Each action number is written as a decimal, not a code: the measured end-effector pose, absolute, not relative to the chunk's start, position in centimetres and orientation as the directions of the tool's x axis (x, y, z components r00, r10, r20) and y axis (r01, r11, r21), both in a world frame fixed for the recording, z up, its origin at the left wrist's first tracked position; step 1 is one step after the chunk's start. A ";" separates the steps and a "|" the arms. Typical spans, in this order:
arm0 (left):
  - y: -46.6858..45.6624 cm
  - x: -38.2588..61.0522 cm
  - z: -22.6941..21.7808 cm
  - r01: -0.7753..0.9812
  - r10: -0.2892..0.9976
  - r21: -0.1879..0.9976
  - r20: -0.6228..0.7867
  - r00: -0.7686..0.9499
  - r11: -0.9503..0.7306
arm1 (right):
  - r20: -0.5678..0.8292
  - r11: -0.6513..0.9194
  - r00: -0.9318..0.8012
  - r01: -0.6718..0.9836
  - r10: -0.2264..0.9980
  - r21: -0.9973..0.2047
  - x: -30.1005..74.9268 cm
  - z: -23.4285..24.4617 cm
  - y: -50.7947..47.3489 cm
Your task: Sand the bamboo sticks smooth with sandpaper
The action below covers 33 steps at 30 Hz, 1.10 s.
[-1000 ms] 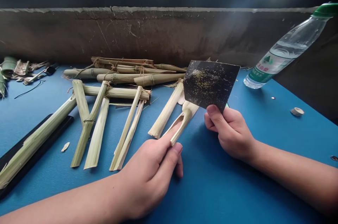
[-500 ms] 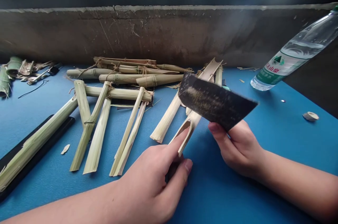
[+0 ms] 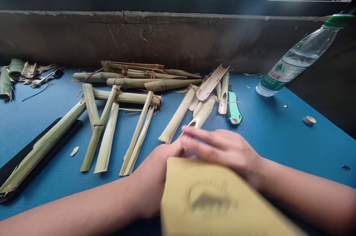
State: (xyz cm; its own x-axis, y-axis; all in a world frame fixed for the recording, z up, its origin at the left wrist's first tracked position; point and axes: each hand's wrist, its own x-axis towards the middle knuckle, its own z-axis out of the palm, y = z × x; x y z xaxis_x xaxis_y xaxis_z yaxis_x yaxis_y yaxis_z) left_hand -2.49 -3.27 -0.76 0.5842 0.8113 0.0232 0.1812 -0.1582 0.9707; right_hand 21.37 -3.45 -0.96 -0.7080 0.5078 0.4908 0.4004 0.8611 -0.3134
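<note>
My left hand (image 3: 155, 165) reaches to the near end of a split bamboo piece (image 3: 203, 114) and pinches it. Its fingers are largely covered by my right hand and a sheet. My right hand (image 3: 222, 147) lies across the left one with fingers pointing left, blurred by motion. It holds a sandpaper sheet (image 3: 211, 199), which is turned tan side up and fills the near foreground. The bamboo piece slants away towards a tied bundle of bamboo slats (image 3: 211, 87).
Several split bamboo strips (image 3: 105, 132) lie spread over the blue table (image 3: 278, 135), with tied stalks (image 3: 133, 78) behind them. A teal utility knife (image 3: 233, 108), a tilted water bottle (image 3: 294, 59), a black flat slab (image 3: 30, 150) and a concrete wall (image 3: 167, 39) are also in view.
My right hand swung the sandpaper from upright over the bamboo down towards me, flipping it from the dark gritty side to the tan back. It now crosses over my left hand.
</note>
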 end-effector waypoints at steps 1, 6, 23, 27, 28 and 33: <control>-3.5 -2.6 -0.5 0.213 0.785 0.957 0.021 0.619 -0.194 | 0.520 0.823 -0.637 0.444 0.569 -0.356 21.5 -1.1 -3.3; -4.0 -2.5 0.3 0.371 0.761 0.883 -0.026 0.648 -0.286 | 0.597 0.815 -0.565 0.294 0.569 -0.499 21.6 -1.3 -3.9; -3.7 -2.8 0.3 0.292 0.709 0.905 0.014 0.705 -0.308 | 0.253 0.347 -0.451 0.138 0.856 -0.928 20.6 -0.3 -5.3; -3.7 -2.5 0.1 0.274 0.752 0.944 -0.043 0.657 -0.185 | 0.293 0.320 -0.273 0.058 0.916 -0.946 20.3 -0.1 -5.0; -3.6 -2.4 0.0 0.255 0.775 0.961 -0.081 0.627 -0.106 | 0.316 0.331 -0.162 0.074 0.935 -0.941 20.4 -0.2 -4.6; -3.0 -2.0 -0.1 0.075 0.856 0.990 -0.143 0.497 0.122 | 0.393 0.385 -0.021 0.258 0.919 -0.886 21.4 -1.5 -2.5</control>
